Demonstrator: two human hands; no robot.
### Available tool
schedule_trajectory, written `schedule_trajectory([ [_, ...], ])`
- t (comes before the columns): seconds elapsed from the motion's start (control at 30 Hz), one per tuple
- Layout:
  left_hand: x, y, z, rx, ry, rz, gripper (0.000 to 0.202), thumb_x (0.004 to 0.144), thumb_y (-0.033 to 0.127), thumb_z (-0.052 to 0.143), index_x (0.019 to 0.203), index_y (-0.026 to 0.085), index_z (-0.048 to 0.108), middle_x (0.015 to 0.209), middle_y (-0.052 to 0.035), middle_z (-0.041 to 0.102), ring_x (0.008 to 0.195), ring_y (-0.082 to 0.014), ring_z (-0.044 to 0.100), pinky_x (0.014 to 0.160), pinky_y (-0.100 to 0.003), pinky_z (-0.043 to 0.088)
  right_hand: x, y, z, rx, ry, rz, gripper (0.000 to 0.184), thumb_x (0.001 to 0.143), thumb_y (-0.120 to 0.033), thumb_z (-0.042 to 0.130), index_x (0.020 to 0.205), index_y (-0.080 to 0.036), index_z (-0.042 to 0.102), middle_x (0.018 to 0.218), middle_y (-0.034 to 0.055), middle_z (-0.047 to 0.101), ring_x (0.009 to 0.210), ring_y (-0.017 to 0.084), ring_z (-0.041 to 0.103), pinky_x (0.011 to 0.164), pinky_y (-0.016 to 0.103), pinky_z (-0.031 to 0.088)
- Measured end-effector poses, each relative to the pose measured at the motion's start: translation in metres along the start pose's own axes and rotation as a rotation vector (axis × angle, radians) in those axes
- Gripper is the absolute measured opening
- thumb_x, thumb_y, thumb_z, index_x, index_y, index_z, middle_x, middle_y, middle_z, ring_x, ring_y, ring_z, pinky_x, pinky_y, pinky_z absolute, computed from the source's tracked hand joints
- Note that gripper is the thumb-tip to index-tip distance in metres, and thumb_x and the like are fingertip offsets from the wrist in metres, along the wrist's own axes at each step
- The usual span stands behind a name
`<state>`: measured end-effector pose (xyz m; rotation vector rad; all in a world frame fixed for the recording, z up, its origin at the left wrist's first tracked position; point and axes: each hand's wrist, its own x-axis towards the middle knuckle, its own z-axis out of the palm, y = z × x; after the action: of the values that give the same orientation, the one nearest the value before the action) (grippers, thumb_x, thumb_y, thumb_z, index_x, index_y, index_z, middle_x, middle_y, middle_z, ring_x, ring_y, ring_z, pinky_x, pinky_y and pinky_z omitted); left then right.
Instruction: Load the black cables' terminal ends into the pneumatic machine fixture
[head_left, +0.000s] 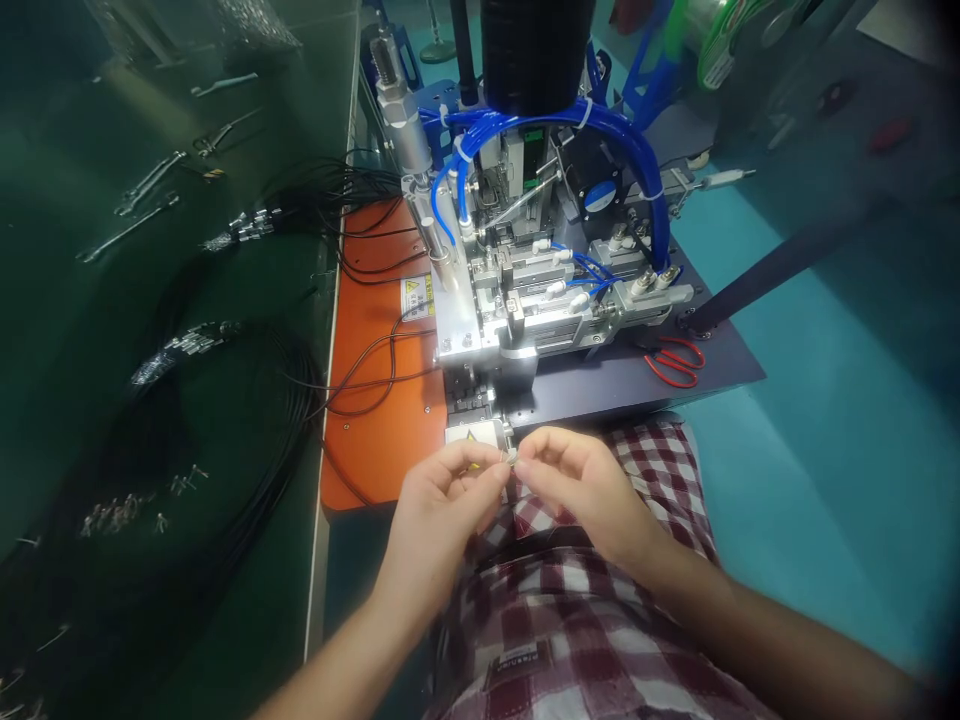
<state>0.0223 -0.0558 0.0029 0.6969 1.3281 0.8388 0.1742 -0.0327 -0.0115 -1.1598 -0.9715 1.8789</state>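
Note:
My left hand [442, 510] and my right hand [581, 485] meet in front of my chest, just below the front edge of a metal machine [517, 290]. Both hands are pinched together on a small silver metal connector [512, 458] held between the fingertips. A thin black cable seems to run from it, but most of it is hidden by my fingers. My checked shirt [600, 620] lies beneath the hands.
The machine has blue air hoses [622, 130] and stands on a dark plate [675, 390] with red scissors [675, 362]. An orange mat [382, 400] carries black wires. On the green table [150, 300] at left lie coils of black cable [225, 420], metal connectors [120, 515] and several wrenches [142, 185].

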Motion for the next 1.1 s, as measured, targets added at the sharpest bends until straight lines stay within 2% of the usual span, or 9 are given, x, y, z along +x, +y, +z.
schedule_trajectory([
  [0.3, -0.0003, 0.0002, -0.0012, -0.066, -0.02, -0.013, 0.018, 0.081, 0.033, 0.068, 0.082, 0.017, 0.061, 0.052, 0.0077, 0.034, 0.05, -0.0045, 0.027, 0.05, -0.02, 0.02, 0.001, 0.0044, 0.0027, 0.09, -0.05, 0.119, 0.016, 0.074, -0.027, 0.064, 0.064, -0.016, 0.057, 0.046, -0.0081, 0.042, 0.042, 0.005, 0.034, 0.042, 0.02, 0.025],
  [0.53, 0.0017, -0.0009, -0.0035, -0.033, -0.043, -0.051, 0.019, 0.078, 0.033, 0.07, 0.082, 0.016, 0.063, 0.052, 0.0069, 0.037, 0.049, -0.005, 0.029, 0.049, -0.021, 0.018, -0.0018, -0.0003, 0.0007, -0.003, 0.043, 0.042, 0.014, 0.071, -0.026, 0.068, 0.068, -0.016, 0.058, 0.049, -0.0082, 0.047, 0.041, 0.005, 0.039, 0.04, 0.019, 0.03],
  [0.7, 0.001, -0.0034, -0.0053, -0.028, -0.044, -0.06, 0.018, 0.079, 0.031, 0.07, 0.082, 0.016, 0.063, 0.051, 0.0074, 0.036, 0.049, -0.0047, 0.029, 0.049, -0.02, 0.018, -0.0002, 0.0035, -0.002, 0.05, 0.013, 0.062, 0.015, 0.071, -0.028, 0.068, 0.069, -0.016, 0.059, 0.045, -0.0093, 0.044, 0.039, 0.005, 0.037, 0.038, 0.018, 0.029],
  [0.9, 0.0027, -0.0048, -0.0051, -0.024, -0.041, -0.039, 0.018, 0.079, 0.032, 0.07, 0.083, 0.016, 0.062, 0.051, 0.0075, 0.038, 0.048, -0.0046, 0.031, 0.049, -0.02, 0.02, -0.0017, 0.0039, 0.0002, 0.031, 0.023, 0.064, 0.02, 0.067, -0.03, 0.074, 0.07, -0.016, 0.06, 0.052, -0.0081, 0.049, 0.041, 0.005, 0.041, 0.04, 0.019, 0.033],
  [1.1, 0.0008, -0.0069, -0.005, -0.007, -0.046, -0.024, 0.016, 0.08, 0.031, 0.069, 0.084, 0.017, 0.062, 0.054, 0.0064, 0.043, 0.05, -0.0048, 0.034, 0.049, -0.02, 0.024, -0.0009, 0.0042, 0.0004, 0.02, 0.05, 0.055, 0.014, 0.069, -0.025, 0.069, 0.068, -0.016, 0.059, 0.052, -0.0081, 0.049, 0.042, 0.005, 0.04, 0.042, 0.019, 0.031],
])
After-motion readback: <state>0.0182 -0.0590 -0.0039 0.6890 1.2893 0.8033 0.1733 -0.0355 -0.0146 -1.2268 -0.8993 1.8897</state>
